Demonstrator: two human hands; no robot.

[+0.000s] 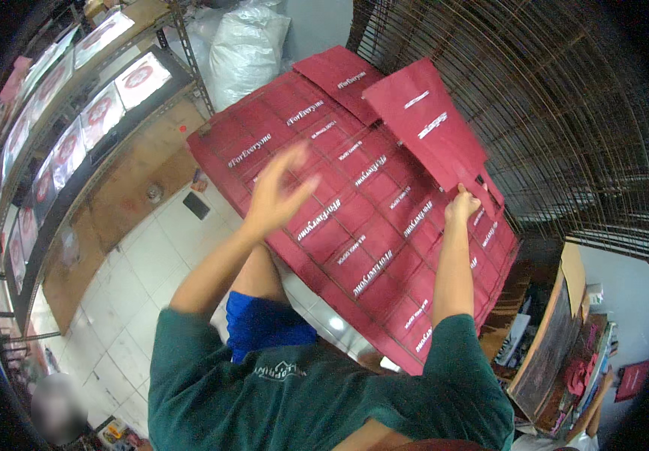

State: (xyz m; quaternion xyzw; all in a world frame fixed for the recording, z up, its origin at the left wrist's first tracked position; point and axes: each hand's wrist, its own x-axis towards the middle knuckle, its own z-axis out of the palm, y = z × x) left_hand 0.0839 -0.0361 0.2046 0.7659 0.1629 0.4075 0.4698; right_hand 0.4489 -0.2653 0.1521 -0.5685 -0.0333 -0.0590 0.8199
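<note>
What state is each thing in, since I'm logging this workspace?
Left hand: motion-blurred, fingers spread, holding nothing
Right hand: fingers closed on a panel's near end
Held red printed panel: unfolded, overlapping other panels
Other red printed panels: spread flat, side by side
Wire racks: raised, layered one behind another
White plastic sack: bulging; whether tied, can't tell
Shelf prints: lying in rows

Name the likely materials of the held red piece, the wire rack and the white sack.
Red piece, in the right hand: likely nonwoven fabric, matte; it is thin with no shine, though paper is possible. Wire rack: probably metal, rusty-looking, from its thin brown bars. White sack: apparently plastic, shiny, from its crinkled highlights.
</note>
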